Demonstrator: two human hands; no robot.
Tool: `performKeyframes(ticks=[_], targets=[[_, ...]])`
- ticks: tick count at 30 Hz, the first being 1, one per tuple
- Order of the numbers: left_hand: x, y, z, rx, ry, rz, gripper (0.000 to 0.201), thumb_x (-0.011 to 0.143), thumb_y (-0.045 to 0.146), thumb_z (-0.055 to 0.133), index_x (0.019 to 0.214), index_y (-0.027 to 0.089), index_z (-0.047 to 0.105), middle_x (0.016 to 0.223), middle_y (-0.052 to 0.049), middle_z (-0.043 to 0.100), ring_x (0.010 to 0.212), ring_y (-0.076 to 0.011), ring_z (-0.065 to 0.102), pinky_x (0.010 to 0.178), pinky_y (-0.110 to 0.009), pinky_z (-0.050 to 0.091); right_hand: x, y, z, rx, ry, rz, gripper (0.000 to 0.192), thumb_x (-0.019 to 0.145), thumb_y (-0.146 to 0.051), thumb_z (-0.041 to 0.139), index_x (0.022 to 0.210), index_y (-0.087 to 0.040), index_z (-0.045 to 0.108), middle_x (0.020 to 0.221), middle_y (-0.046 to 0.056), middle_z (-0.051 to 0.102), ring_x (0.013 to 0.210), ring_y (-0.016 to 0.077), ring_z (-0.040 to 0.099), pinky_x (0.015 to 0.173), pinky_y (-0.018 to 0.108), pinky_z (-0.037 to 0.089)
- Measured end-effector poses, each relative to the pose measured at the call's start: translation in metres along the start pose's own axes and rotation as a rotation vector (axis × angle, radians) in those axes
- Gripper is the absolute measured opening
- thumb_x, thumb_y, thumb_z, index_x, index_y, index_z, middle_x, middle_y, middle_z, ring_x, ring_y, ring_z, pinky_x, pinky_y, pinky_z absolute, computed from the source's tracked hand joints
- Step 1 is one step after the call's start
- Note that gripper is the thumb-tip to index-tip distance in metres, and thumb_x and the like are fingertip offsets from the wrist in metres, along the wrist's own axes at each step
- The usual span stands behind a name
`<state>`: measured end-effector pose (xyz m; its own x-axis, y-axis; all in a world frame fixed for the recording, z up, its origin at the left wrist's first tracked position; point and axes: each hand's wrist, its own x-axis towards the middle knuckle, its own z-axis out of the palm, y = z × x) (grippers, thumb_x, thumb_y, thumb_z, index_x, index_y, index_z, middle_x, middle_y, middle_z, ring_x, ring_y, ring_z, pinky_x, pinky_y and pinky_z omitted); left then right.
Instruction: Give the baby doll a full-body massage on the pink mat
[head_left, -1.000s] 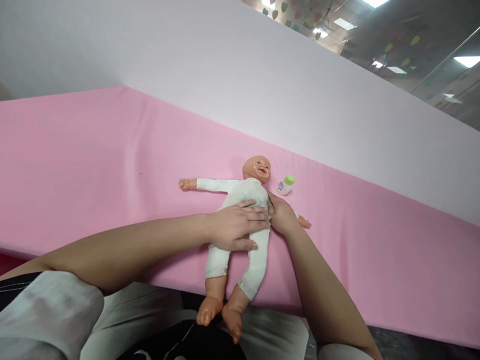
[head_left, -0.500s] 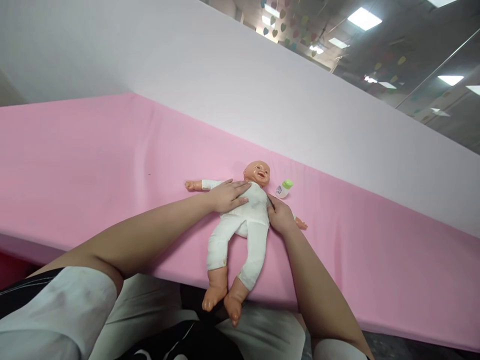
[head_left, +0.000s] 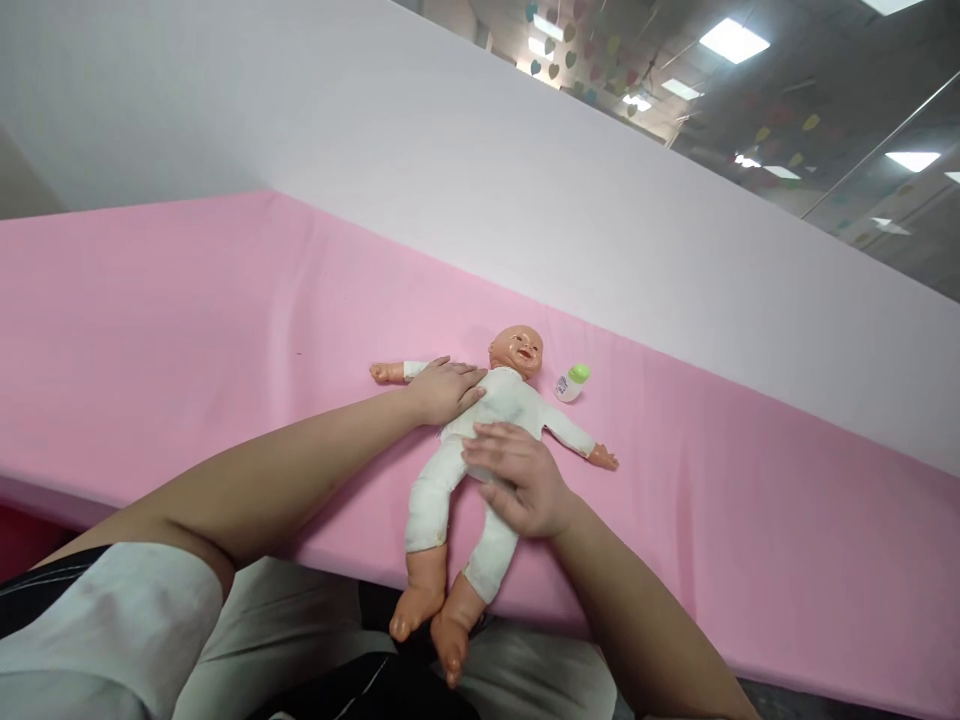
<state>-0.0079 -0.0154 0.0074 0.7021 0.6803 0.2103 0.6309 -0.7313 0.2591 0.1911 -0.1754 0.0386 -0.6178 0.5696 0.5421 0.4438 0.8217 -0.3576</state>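
Observation:
A baby doll (head_left: 510, 396) in a white body suit lies on its back on a pink padded surface (head_left: 172, 330), its feet reaching past the front edge. My left hand (head_left: 444, 390) rests flat on the doll's chest and shoulder at the left, fingers stretched out. Over the doll's hips and upper leg is my right hand (head_left: 521, 480), fingers spread and slightly blurred; whether it touches the doll I cannot tell. To the right of the doll's head lies a small clear bottle (head_left: 572, 384) with a green cap.
Behind the padding rises a white wall (head_left: 450, 170). Above it, glass (head_left: 750, 140) shows ceiling lights and heart-shaped stickers. My legs (head_left: 292, 620) are under the front edge, below the doll's feet.
My right hand has left the doll's side and moved down and left over its hips, uncovering the doll's arm. My left hand has slid slightly left. The doll's legs have shifted a little down and left.

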Motion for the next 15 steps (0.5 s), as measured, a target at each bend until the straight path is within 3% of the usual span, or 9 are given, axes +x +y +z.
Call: performKeyframes(ticks=[3, 9, 15], targets=[[-0.001, 0.000, 0.002, 0.029, -0.003, 0.004, 0.067, 0.110, 0.057, 0.020, 0.159, 0.020, 0.048, 0.160, -0.012, 0.056, 0.146, -0.0324, 0.053, 0.126, -0.059, 0.028, 0.002, -0.009, 0.005, -0.029, -0.127, -0.003, 0.046, 0.098, -0.050, 0.063, 0.137, -0.026, 0.068, 0.140, 0.008, 0.073, 0.144, 0.0269, 0.060, 0.128, 0.051, 0.035], [-0.001, 0.002, 0.007, 0.092, -0.002, 0.025, 0.068, 0.110, 0.056, 0.020, 0.161, 0.018, 0.046, 0.160, -0.015, 0.055, 0.147, -0.0344, 0.052, 0.125, -0.056, 0.030, 0.005, 0.007, -0.003, -0.170, -0.321, 0.301, 0.073, 0.097, -0.069, 0.059, 0.157, -0.028, 0.053, 0.164, 0.010, 0.052, 0.162, 0.0361, 0.032, 0.132, 0.069, 0.003], [0.000, 0.007, 0.003, 0.056, -0.020, 0.012, 0.070, 0.109, 0.057, 0.021, 0.162, 0.018, 0.045, 0.161, -0.015, 0.054, 0.149, -0.0338, 0.050, 0.125, -0.055, 0.030, -0.003, 0.052, -0.018, -0.231, -0.254, 0.596, 0.063, 0.107, -0.062, 0.042, 0.165, -0.036, 0.039, 0.178, 0.003, 0.024, 0.168, 0.0330, 0.012, 0.130, 0.073, 0.002]])
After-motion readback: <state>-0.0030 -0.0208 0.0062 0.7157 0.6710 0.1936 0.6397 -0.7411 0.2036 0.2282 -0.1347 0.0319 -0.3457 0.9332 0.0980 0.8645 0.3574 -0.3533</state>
